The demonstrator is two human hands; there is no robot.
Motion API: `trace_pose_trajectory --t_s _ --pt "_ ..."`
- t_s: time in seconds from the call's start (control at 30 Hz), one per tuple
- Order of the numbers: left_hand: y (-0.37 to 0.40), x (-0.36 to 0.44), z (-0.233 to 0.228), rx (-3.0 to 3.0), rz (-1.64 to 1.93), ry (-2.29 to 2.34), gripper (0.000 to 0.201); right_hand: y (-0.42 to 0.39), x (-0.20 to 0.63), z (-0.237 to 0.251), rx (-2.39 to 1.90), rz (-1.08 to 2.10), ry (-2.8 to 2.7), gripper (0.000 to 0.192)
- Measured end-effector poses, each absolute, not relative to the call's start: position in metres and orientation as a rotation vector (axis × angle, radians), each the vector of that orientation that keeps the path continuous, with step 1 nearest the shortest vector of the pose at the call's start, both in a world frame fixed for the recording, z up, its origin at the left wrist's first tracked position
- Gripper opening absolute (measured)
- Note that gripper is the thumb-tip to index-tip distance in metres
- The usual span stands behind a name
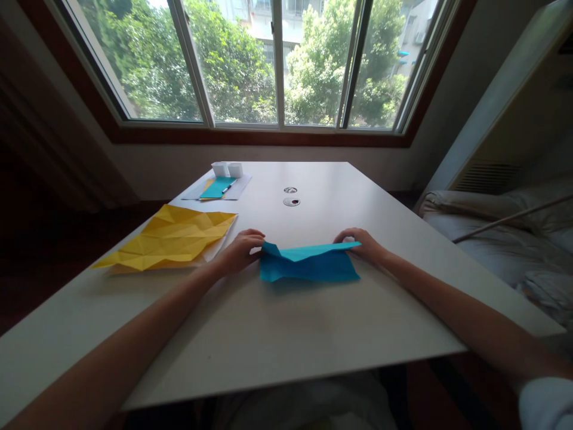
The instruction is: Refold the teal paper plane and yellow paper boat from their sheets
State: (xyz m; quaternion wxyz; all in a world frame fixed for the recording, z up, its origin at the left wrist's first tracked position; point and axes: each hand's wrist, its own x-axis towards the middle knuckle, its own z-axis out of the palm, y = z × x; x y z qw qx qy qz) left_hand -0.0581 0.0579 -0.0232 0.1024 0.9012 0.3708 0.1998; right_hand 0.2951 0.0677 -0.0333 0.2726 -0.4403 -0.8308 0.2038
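Note:
Between my two hands is a sheet of blue paper (308, 267), creased and partly folded, held a little above or resting on the white table; which of the two I cannot tell. My left hand (244, 249) grips its left edge, fingers closed around the corner. On the other side, my right hand (363, 243) pinches the upper right corner, with the fingertips partly behind the paper. To the left of my left hand lies a large creased sheet of yellow paper (172, 236), with white paper under its right edge.
At the table's (250, 352) far left, white sheets (244, 190) lie under teal paper (215, 187) and a pen (229, 186). Two small white containers (227, 169) stand behind them. Two round stickers or discs (291, 202) lie mid-table. A covered sofa (470, 221) is at right, windows ahead.

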Motion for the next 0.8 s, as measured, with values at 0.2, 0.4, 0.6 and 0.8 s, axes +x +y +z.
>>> trace_pose_trajectory --t_s 0.2,0.4,0.6,0.8 --pt "0.048 -0.053 -0.01 2.914 0.273 1.027 0.031 0.071 0.302 -0.033 -1.081 0.421 -2.413 0.024" --pt "0.048 -0.053 -0.011 2.979 0.26 0.996 0.031 0.075 0.309 -0.035 -0.986 0.283 -2.552 0.027" --pt "0.039 -0.049 -0.001 2.981 0.148 1.032 0.032 0.069 0.312 -0.027 -0.98 0.255 -2.652 0.03" --pt "0.024 -0.039 0.012 2.841 0.094 1.232 0.034 0.063 0.309 -0.018 -1.003 0.248 -2.702 0.034"
